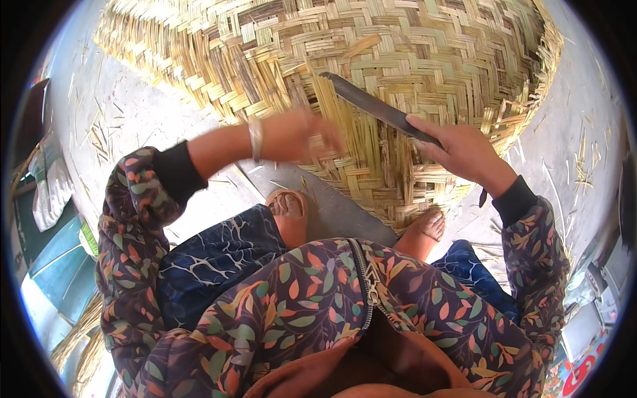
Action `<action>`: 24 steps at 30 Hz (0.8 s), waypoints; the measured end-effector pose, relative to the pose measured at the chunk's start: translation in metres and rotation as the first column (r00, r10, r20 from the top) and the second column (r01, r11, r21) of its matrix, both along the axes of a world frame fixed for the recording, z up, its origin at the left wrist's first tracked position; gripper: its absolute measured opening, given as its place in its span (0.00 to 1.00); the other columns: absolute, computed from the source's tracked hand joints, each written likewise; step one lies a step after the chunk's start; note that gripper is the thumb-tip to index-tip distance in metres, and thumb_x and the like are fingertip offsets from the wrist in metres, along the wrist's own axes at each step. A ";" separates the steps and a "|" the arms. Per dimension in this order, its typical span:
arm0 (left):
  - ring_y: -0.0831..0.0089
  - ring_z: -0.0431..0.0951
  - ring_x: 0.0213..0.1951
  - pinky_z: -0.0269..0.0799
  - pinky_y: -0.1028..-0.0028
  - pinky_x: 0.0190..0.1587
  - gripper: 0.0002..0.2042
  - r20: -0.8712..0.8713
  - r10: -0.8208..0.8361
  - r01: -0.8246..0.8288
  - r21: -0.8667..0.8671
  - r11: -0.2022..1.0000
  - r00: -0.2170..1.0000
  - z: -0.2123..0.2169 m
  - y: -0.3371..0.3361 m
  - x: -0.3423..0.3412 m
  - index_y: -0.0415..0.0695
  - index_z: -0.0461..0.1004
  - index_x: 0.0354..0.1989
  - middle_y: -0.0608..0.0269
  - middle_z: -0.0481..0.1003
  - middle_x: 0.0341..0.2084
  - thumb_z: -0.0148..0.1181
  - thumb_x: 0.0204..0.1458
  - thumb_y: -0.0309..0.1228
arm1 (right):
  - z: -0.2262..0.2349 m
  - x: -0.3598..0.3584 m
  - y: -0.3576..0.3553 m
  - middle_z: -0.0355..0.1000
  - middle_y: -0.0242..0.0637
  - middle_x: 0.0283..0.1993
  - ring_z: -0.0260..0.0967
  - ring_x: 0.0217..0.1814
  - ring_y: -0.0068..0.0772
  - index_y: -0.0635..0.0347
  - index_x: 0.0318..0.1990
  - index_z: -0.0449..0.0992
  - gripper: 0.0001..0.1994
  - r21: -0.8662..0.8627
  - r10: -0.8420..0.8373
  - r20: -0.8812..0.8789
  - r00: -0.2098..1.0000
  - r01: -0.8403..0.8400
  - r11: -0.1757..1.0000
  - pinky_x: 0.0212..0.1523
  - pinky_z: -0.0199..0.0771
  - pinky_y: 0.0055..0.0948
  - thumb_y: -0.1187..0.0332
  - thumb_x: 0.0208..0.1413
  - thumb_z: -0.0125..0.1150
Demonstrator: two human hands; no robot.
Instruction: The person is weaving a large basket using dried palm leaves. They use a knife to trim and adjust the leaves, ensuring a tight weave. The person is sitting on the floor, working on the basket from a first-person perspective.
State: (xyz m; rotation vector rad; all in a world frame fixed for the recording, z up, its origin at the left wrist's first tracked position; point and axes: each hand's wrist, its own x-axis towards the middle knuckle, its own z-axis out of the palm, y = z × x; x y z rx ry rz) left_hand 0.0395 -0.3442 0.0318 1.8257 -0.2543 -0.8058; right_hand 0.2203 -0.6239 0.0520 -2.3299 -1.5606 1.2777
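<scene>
My right hand [458, 151] is closed around the near end of a long, dark, flat knife [371, 106]. The blade points up and left over a large woven straw-coloured piece [438, 73] of flat plant strips. Whatever handle the knife has is hidden in my grip. Left of the blade, my left hand [312, 137] is smeared by motion beside a bundle of loose strip ends [327, 99] on the weave. I cannot make out its fingers or whether they hold anything. The near corner of the woven piece reaches down between my feet.
Strip scraps [582, 159] lie scattered on the grey floor [152, 113]. My sandalled foot [286, 209] is left of the woven corner and my other foot [424, 232] right of it. A whitish plastic bag [50, 186] is at the far left.
</scene>
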 end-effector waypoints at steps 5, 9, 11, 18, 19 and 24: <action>0.61 0.72 0.54 0.68 0.63 0.58 0.13 0.482 0.061 -0.355 0.549 0.757 0.874 -0.048 0.069 0.046 0.49 0.76 0.50 0.61 0.72 0.53 0.55 0.57 0.34 | 0.014 -0.001 0.011 0.74 0.47 0.30 0.73 0.33 0.52 0.37 0.66 0.61 0.26 -0.102 -0.130 0.019 0.991 0.131 0.986 0.35 0.71 0.46 0.54 0.60 0.53; 0.65 0.67 0.58 0.65 0.63 0.60 0.14 0.332 -0.284 -0.095 0.783 0.615 0.900 -0.055 0.064 0.063 0.51 0.75 0.51 0.65 0.69 0.54 0.56 0.57 0.38 | 0.007 0.000 0.001 0.73 0.46 0.30 0.72 0.32 0.51 0.36 0.67 0.60 0.26 0.085 -0.032 -0.008 0.999 0.032 0.996 0.34 0.71 0.46 0.53 0.60 0.52; 0.67 0.66 0.59 0.64 0.61 0.58 0.13 0.203 -0.318 0.025 0.808 0.589 0.926 -0.047 0.062 0.072 0.52 0.76 0.47 0.67 0.72 0.49 0.58 0.56 0.40 | 0.009 -0.004 0.004 0.72 0.44 0.29 0.73 0.32 0.49 0.35 0.66 0.60 0.26 -0.032 0.088 0.049 0.995 -0.087 0.996 0.33 0.72 0.45 0.53 0.60 0.52; 0.65 0.73 0.49 0.66 0.61 0.52 0.10 0.038 -0.281 0.128 0.827 0.547 0.959 -0.037 0.058 0.084 0.48 0.78 0.35 0.65 0.77 0.38 0.61 0.53 0.41 | 0.003 -0.011 0.027 0.73 0.42 0.29 0.73 0.31 0.47 0.37 0.65 0.63 0.25 -0.020 0.194 0.115 0.974 -0.193 0.981 0.31 0.71 0.46 0.52 0.60 0.52; 0.64 0.74 0.47 0.66 0.61 0.52 0.10 -0.064 -0.226 0.181 0.818 0.546 0.972 -0.033 0.056 0.087 0.47 0.78 0.34 0.64 0.78 0.36 0.61 0.53 0.40 | 0.003 -0.009 0.032 0.73 0.42 0.29 0.73 0.31 0.48 0.38 0.65 0.63 0.25 -0.016 0.196 0.119 0.973 -0.196 0.981 0.31 0.71 0.47 0.52 0.60 0.52; 0.62 0.76 0.43 0.69 0.63 0.49 0.09 0.074 -0.302 0.118 0.813 0.570 0.950 -0.045 0.055 0.087 0.46 0.77 0.34 0.63 0.78 0.32 0.61 0.52 0.39 | -0.005 -0.007 0.030 0.71 0.43 0.26 0.71 0.28 0.49 0.37 0.65 0.62 0.25 0.030 0.165 0.128 0.978 -0.170 0.985 0.29 0.69 0.47 0.53 0.60 0.53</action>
